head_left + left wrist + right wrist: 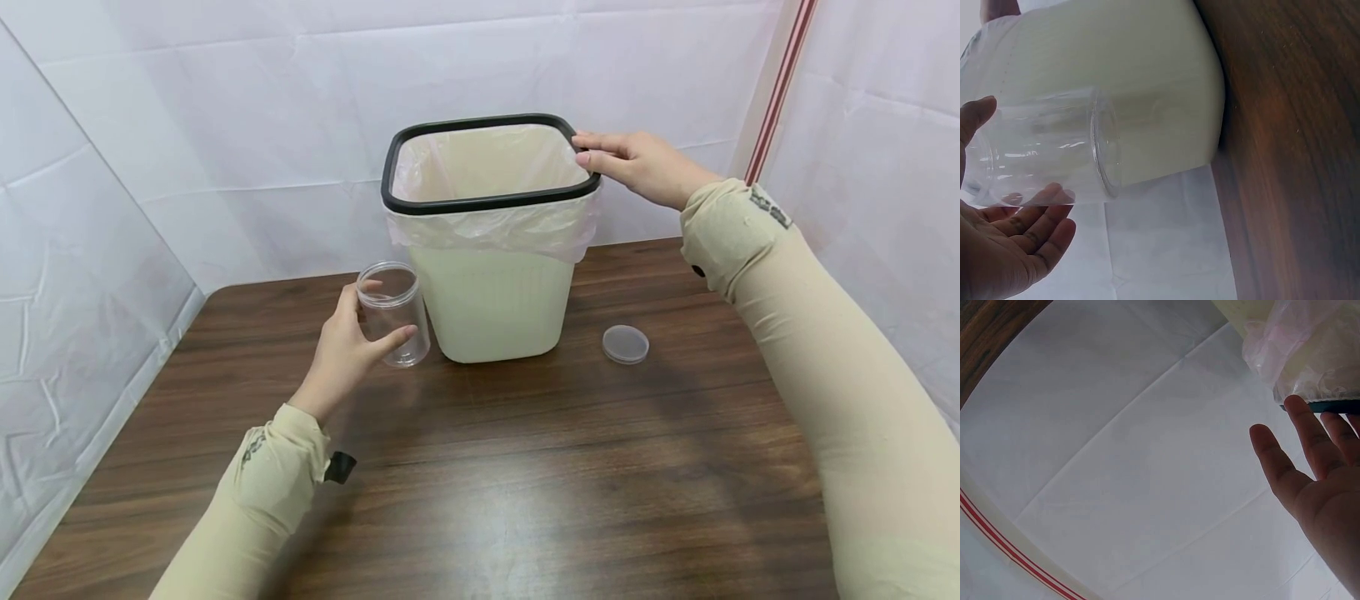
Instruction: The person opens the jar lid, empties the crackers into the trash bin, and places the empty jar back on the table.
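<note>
My left hand point(339, 358) grips a clear, lidless plastic jar point(396, 315), thumb on the near side and fingers around the far side. The jar is upright, beside the left wall of a pale green trash bin point(495, 304). In the left wrist view the see-through jar point(1047, 147) overlaps the bin and looks empty. My right hand point(647, 167) rests its fairly straight fingers on the right side of the bin's black rim point(487, 203). A thin translucent bag point(517, 233) lines the bin and folds over its outside.
A round translucent lid point(626, 344) lies on the dark wood table point(487, 467), to the right of the bin. White sheeting point(247, 142) hangs behind the table and along both sides. A red-striped strip point(780, 92) runs down the back right corner.
</note>
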Demonstrator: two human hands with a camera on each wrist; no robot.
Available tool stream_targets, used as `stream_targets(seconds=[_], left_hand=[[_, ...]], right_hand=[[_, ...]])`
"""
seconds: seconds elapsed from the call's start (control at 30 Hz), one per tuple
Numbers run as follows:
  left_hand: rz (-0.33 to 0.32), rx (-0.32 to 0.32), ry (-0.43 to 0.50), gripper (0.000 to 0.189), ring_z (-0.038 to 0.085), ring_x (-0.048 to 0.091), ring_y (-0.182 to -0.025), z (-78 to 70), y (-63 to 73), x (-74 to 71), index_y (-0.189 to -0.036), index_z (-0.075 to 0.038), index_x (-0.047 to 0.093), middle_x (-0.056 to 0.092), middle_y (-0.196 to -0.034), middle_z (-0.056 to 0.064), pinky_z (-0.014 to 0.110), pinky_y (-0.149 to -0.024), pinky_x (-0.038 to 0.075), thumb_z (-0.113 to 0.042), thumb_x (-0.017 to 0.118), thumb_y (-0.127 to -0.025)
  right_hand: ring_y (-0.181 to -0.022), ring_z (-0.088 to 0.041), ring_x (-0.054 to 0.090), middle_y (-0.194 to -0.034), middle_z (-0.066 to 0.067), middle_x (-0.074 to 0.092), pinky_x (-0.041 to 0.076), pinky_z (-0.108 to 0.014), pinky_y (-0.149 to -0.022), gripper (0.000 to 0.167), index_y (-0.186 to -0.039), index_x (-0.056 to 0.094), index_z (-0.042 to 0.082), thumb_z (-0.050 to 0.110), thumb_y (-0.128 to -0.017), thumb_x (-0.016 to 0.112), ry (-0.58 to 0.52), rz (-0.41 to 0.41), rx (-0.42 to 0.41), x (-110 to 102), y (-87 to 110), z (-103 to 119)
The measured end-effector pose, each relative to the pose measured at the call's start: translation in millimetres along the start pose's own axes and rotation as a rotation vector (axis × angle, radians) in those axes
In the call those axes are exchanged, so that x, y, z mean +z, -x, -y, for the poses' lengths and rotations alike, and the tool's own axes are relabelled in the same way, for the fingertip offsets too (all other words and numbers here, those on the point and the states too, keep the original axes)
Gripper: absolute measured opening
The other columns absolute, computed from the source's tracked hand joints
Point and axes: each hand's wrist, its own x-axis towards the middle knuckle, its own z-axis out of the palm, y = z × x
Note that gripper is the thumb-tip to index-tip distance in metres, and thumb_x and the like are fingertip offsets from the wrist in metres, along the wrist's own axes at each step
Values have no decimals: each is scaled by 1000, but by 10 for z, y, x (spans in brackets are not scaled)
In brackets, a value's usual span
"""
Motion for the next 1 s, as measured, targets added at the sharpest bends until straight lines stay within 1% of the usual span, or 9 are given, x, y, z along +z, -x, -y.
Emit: stream_targets(seconds=[0.2, 0.3, 0.4, 0.47, 0.57, 0.6, 0.77, 1.0], left_hand=[[1, 18, -8, 74, 26, 47, -88, 22, 30, 77, -137, -6, 35, 55, -110, 15, 34, -74, 38, -25, 78, -80], [14, 18, -8, 73, 25, 45, -86, 26, 44, 108, -137, -7, 35, 54, -108, 14, 33, -72, 37, -26, 78, -81], [25, 11, -2, 73, 26, 48, -92, 28, 58, 130, -138, -7, 35, 54, -111, 14, 36, -77, 40, -26, 78, -81], [31, 5, 9, 73, 29, 51, -98, 25, 66, 141, -138, -7, 35, 55, -116, 15, 40, -84, 43, -25, 78, -81], [39, 1, 27, 74, 31, 52, -109, 19, 75, 162, -138, -7, 35, 55, -123, 16, 46, -94, 44, -24, 78, -81], [42, 1, 31, 74, 32, 53, -111, 17, 78, 171, -138, -7, 35, 54, -125, 16, 47, -95, 44, -25, 78, -81], [55, -2, 35, 74, 32, 54, -114, 18, 99, 218, -137, -6, 36, 55, -127, 16, 48, -96, 45, -25, 79, -80], [54, 8, 20, 73, 32, 54, -108, 25, 137, 265, -136, -6, 38, 57, -125, 16, 46, -92, 45, -26, 79, -79]], right_hand=[[-148, -26, 18, -158, -6, 26, 17, -48, -120, 57, -149, 35, 15, 44, -100, 40, 6, 1, 1, 3, -4, 5], [-148, -26, 18, -158, -6, 26, 18, -49, -120, 57, -149, 35, 15, 44, -100, 40, 7, 0, 3, 3, -1, 8], [-148, -26, 18, -158, -5, 26, 18, -49, -119, 57, -150, 34, 17, 45, -100, 40, 11, 2, 9, 1, 0, 12], [-148, -26, 18, -158, -5, 25, 18, -49, -119, 57, -150, 34, 17, 45, -100, 40, 11, 3, 11, 1, -3, 11], [-148, -26, 18, -158, -6, 26, 18, -49, -119, 57, -149, 35, 16, 44, -100, 41, 6, 1, 8, -3, -6, 3], [-148, -26, 18, -158, -6, 26, 18, -49, -119, 57, -149, 35, 16, 44, -100, 41, 4, 1, 7, -4, -7, 1], [-148, -26, 18, -158, -6, 26, 18, -49, -119, 56, -149, 35, 17, 44, -100, 41, -1, 2, 8, -4, -2, 0], [-148, -27, 18, -158, -7, 26, 18, -50, -119, 57, -149, 34, 17, 44, -100, 41, -5, 7, 8, -1, 12, 13]])
